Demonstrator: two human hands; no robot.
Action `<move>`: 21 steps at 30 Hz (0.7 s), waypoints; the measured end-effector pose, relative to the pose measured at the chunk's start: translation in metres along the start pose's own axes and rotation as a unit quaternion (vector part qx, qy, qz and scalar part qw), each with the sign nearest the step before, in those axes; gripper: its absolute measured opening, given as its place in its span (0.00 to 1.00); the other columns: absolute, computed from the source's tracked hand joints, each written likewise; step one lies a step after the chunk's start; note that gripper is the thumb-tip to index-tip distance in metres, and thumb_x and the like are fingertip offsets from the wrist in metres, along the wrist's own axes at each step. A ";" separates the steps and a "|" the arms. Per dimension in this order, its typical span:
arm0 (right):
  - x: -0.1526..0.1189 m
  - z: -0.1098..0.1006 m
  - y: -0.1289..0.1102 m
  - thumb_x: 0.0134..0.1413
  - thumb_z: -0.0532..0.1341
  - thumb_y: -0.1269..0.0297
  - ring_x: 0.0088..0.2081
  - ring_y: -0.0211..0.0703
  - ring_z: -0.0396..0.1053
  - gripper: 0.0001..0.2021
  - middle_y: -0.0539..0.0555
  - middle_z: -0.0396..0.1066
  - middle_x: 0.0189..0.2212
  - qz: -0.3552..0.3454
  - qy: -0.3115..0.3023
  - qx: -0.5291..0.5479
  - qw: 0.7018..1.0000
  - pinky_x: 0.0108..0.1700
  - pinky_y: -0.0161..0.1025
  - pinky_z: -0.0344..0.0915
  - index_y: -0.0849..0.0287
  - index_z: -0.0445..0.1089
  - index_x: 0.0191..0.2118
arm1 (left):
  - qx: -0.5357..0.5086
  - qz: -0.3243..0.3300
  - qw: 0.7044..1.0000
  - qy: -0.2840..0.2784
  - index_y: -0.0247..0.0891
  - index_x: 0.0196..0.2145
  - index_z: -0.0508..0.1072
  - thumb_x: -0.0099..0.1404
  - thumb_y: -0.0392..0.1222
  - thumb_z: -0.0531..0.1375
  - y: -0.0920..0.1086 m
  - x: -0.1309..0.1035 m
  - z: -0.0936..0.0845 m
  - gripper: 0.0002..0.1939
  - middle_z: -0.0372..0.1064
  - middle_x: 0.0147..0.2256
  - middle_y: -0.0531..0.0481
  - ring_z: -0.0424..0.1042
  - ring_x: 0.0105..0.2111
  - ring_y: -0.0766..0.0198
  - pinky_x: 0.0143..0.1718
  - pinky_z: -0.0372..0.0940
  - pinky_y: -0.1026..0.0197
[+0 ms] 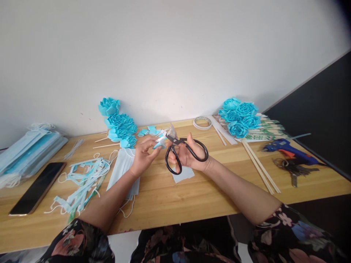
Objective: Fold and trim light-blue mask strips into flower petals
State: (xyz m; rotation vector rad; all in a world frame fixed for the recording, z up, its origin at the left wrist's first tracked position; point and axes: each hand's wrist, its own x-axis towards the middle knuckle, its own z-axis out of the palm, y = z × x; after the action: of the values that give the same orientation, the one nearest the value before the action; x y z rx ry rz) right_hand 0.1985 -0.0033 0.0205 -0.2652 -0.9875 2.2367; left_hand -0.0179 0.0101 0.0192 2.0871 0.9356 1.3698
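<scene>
My left hand [144, 155] pinches a small folded piece of blue and white mask fabric [160, 141] near the table's middle. My right hand [189, 155] has its fingers in the handle loops of black-handled scissors [175, 140]. The scissor blades are apart and meet the fabric; whether they cut into it is too small to tell. Beneath my right hand lies a flat pale piece of material [183, 174]. Beside my left wrist, partly covered by it, is a light blue face mask [120, 166]. Several small blue pieces [149, 130] lie just beyond my left hand.
Blue fabric flowers [120, 126] stand back left, with more blue flowers [240, 116] back right. At left are stacked masks [33, 153], a phone [38, 188] and cut strips [82, 179]. A tape roll [202, 123], sticks [260, 166], glue gun [290, 150] and keys [294, 168] lie right.
</scene>
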 end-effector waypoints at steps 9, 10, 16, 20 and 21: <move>-0.001 0.000 0.003 0.56 0.47 0.29 0.30 0.43 0.69 0.37 0.54 0.70 0.30 -0.005 0.014 -0.025 1.000 0.27 0.43 0.74 0.60 0.68 0.49 | 0.007 -0.017 1.000 -0.006 0.38 0.28 0.72 0.65 0.47 0.62 0.001 0.000 0.001 0.12 0.73 0.35 0.45 0.72 0.38 0.59 0.43 0.66 0.56; -0.001 0.000 0.002 0.56 0.47 0.30 0.29 0.42 0.69 0.37 0.54 0.70 0.29 -0.008 0.018 -0.026 0.999 0.27 0.43 0.73 0.60 0.68 0.49 | 0.005 -0.015 1.000 -0.005 0.38 0.28 0.72 0.65 0.47 0.62 0.002 0.000 0.001 0.12 0.73 0.35 0.45 0.72 0.38 0.59 0.43 0.66 0.56; -0.001 0.007 -0.001 0.58 0.50 0.33 0.25 0.38 0.64 0.32 0.51 0.68 0.27 -0.012 0.030 -0.031 0.999 0.25 0.40 0.72 0.59 0.68 0.48 | -0.002 -0.004 1.000 -0.005 0.38 0.28 0.72 0.65 0.43 0.62 0.002 -0.001 0.001 0.09 0.73 0.36 0.44 0.72 0.39 0.59 0.44 0.65 0.56; -0.001 0.008 -0.001 0.58 0.52 0.34 0.22 0.35 0.61 0.31 0.49 0.66 0.25 -0.019 0.031 -0.030 0.999 0.21 0.35 0.68 0.60 0.69 0.46 | -0.003 -0.006 1.000 -0.005 0.38 0.29 0.73 0.65 0.43 0.62 0.000 -0.001 0.001 0.09 0.73 0.36 0.45 0.72 0.39 0.59 0.44 0.65 0.56; -0.001 0.008 -0.001 0.58 0.53 0.34 0.22 0.35 0.61 0.31 0.49 0.66 0.24 -0.020 0.030 -0.030 0.999 0.20 0.34 0.67 0.60 0.69 0.46 | -0.005 -0.005 1.000 -0.005 0.38 0.29 0.73 0.65 0.43 0.62 0.000 -0.001 0.001 0.09 0.73 0.36 0.45 0.72 0.39 0.59 0.44 0.65 0.56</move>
State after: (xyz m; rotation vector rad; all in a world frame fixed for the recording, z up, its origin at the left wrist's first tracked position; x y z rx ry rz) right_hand 0.1960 -0.0079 0.0269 -0.3348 -1.0199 2.1520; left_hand -0.0171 0.0090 0.0183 2.0766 0.9336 1.3553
